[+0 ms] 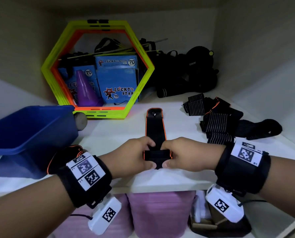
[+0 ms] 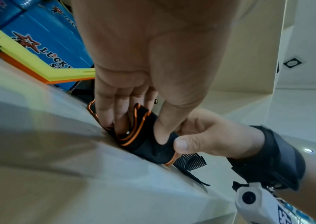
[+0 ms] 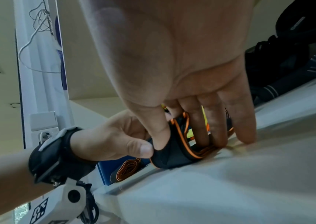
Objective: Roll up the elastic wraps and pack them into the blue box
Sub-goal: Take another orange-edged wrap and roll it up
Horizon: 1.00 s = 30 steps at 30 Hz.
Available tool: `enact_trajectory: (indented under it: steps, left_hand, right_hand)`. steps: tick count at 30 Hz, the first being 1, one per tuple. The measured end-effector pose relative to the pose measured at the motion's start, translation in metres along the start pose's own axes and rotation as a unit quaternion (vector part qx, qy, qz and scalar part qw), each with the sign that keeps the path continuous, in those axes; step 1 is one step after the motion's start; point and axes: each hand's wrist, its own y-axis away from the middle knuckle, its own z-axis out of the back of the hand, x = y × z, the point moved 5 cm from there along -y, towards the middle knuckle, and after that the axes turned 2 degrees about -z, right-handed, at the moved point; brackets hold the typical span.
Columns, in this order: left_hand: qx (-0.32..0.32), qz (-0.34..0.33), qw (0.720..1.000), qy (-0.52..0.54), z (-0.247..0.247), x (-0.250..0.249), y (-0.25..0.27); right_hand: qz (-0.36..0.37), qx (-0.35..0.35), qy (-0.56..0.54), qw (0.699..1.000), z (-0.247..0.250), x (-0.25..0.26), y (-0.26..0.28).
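We see left hand point(image 1: 133, 154) and right hand point(image 1: 186, 154) both pinching the half-rolled wrap point(image 1: 156, 127) on the shelf point(image 1: 117, 131), blue box point(image 1: 29, 133) alongside.

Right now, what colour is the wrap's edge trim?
Orange, on a black wrap; clearest in the head view.

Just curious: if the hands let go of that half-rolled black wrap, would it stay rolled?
Probably not. The wrap looks soft and floppy, its unrolled tail lying flat on the shelf. Both the left hand and right hand pinch the roll, suggesting springy elastic.
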Motion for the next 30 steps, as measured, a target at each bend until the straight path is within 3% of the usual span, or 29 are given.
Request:
enact_trajectory:
  steps: [7, 14, 22, 30]
  left_hand:
    - [0.015, -0.031, 0.997, -0.07, -0.009, -0.012, 0.017]
    - [-0.036, -0.014, 0.999, 0.019, -0.026, -0.014, 0.042]
    - [-0.098, 0.031, 0.994, 0.021, -0.029, -0.014, 0.038]
    - [-0.115, 0.041, 0.991, -0.047, -0.025, -0.015, 0.034]
  right_hand:
    - [-0.012, 0.021, 0.014, 1.0, -0.016, 0.005, 0.017]
    - [-0.051, 0.049, -0.047, 0.996, -0.02, 0.006, 0.033]
    - [-0.118, -0.061, -0.147, 0.98, -0.03, 0.003, 0.029]
    - [-0.147, -0.174, -0.162, 0.96, -0.034, 0.004, 0.033]
